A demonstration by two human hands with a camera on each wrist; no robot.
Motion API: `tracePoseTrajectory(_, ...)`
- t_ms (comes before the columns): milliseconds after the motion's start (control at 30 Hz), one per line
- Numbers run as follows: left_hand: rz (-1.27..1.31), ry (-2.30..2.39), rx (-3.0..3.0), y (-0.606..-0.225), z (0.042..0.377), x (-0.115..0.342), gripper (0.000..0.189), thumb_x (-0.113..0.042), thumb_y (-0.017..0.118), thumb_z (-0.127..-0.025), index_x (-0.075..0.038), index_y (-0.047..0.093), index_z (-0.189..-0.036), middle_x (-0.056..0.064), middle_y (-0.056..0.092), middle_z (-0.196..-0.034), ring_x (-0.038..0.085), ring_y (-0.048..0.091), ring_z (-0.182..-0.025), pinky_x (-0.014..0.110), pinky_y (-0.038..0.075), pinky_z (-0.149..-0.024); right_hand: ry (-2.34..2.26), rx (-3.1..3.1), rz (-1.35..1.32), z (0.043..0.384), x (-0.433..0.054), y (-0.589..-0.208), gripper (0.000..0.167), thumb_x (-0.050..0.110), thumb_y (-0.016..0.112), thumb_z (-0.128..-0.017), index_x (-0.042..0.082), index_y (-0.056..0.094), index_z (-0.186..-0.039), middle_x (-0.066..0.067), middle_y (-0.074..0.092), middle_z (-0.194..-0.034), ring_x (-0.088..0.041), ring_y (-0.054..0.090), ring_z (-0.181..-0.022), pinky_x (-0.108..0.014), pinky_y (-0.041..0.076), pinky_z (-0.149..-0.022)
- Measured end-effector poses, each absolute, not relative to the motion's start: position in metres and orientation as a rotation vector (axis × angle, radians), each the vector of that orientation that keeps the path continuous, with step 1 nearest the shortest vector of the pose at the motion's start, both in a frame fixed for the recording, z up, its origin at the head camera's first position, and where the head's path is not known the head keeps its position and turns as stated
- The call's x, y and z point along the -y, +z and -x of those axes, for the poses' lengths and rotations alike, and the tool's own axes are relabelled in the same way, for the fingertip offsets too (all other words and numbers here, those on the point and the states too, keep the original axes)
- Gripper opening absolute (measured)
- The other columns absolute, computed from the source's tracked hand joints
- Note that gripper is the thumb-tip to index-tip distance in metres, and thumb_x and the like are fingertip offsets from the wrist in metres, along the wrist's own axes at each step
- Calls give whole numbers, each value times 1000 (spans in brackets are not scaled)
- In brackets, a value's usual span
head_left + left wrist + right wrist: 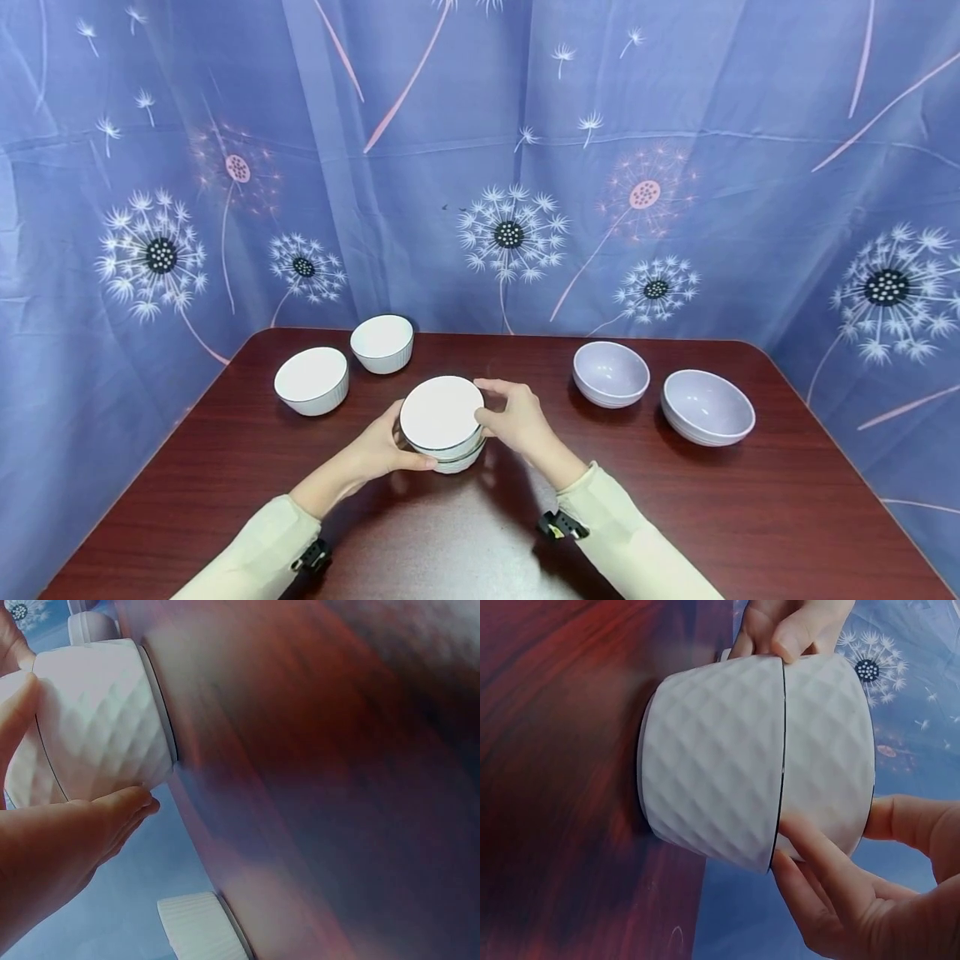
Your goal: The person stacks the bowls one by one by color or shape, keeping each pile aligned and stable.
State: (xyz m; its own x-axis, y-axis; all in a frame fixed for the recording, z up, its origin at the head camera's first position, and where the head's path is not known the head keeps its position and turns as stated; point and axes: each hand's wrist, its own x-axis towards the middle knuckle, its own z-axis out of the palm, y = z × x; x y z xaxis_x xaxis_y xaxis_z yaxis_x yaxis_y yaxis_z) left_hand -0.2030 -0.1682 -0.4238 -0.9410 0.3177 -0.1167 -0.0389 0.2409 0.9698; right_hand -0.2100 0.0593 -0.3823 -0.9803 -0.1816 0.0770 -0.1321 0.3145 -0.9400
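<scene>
Two white bowls with a diamond-textured outside and dark rims are stacked in the head view, the upper bowl (441,412) nested in the lower bowl (712,757). The lower one stands on the table. My left hand (381,448) grips the stack from the left, its thumb at the seam between the bowls and its fingers around the far side. From the right, my right hand (521,421) pinches the upper bowl. Its thumb is at the top rim, and its fingertips (791,825) touch the upper bowl's side near the lower rim.
Two ribbed white bowls, one nearer (315,383) and one farther back (382,346), stand at the left. Two pale lilac bowls, one behind (611,377) and one in front (707,408), stand at the right. A blue dandelion-print curtain (450,208) hangs behind the dark red table (225,500).
</scene>
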Motion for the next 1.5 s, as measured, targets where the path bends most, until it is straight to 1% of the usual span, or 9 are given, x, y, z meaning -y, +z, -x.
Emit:
tracePoseTrajectory(200, -288, 1775, -2201, -423, 203, 167, 101, -7, 87, -67, -4, 25, -147, 17, 43, -142, 30, 38, -134, 44, 33, -112, -1771, -2513, 277, 214, -62, -378, 46, -7, 61, -76, 1, 65, -121, -21, 63, -118, -29, 70, -64, -38, 61, -62)
tracePoseTrajectory(367, -310, 1771, -2189, -423, 202, 168, 102, -8, 87, -68, -4, 23, -148, 19, 40, -146, 30, 35, -137, 43, 31, -113, -1807, -2461, 255, 216, -63, -379, 40, -9, 67, -78, -5, 66, -117, -23, 65, -111, -26, 70, -69, -38, 61, -65)
tracePoseTrajectory(500, -301, 1763, -2186, -422, 202, 167, 104, -8, 87, -68, -3, 21, -149, 20, 38, -147, 31, 33, -138, 43, 30, -113, -1849, -2419, 216, 218, -65, -382, 37, -11, 69, -77, -6, 67, -114, -22, 66, -107, -25, 70, -71, -36, 61, -65)
tracePoseTrajectory(733, -302, 1755, -2196, -424, 203, 167, 105, -9, 87, -69, -4, 20, -150, 20, 36, -148, 32, 31, -139, 43, 28, -114, -1914, -2399, 201, 220, -67, -389, 33, -11, 71, -78, -9, 67, -111, -24, 67, -104, -29, 71, -72, -34, 61, -64)
tracePoseTrajectory(967, -320, 1738, -2189, -424, 202, 169, 108, -8, 86, -70, -6, 15, -152, 21, 28, -152, 33, 24, -142, 44, 24, -115, -1963, -2357, 255, 219, -69, -395, 30, -10, 69, -80, -10, 66, -110, -25, 67, -106, -28, 70, -80, -40, 60, -70)
tracePoseTrajectory(1133, -325, 1737, -2173, -423, 202, 169, 110, -9, 86, -70, -6, 13, -153, 22, 24, -153, 33, 21, -143, 43, 24, -115, -1988, -2339, 281, 218, -72, -396, 28, -10, 66, -83, -11, 65, -111, -25, 66, -107, -29, 68, -86, -37, 60, -71)
tracePoseTrajectory(1300, -304, 1745, -2147, -424, 202, 170, 110, -8, 86, -69, -4, 13, -152, 23, 25, -153, 33, 21, -143, 43, 25, -114, -1927, -2444, 333, 216, -72, -397, 28, -8, 67, -83, -8, 67, -111, -22, 68, -106, -29, 66, -91, -32, 59, -73)
tracePoseTrajectory(1367, -303, 1762, -2119, -424, 202, 171, 110, -7, 86, -69, -3, 13, -152, 23, 24, -153, 33, 20, -143, 43, 24, -115, -1910, -2470, 333, 215, -71, -398, 29, -6, 67, -83, -6, 67, -112, -19, 68, -108, -29, 65, -95, -29, 58, -74)
tracePoseTrajectory(1500, -326, 1768, -2073, -424, 203, 175, 110, -7, 85, -71, 0, 10, -151, 26, 20, -154, 34, 17, -143, 45, 22, -115, -1939, -2433, 340, 213, -68, -399, 33, -4, 64, -86, -7, 63, -119, -20, 65, -115, -31, 63, -103, -32, 57, -81)
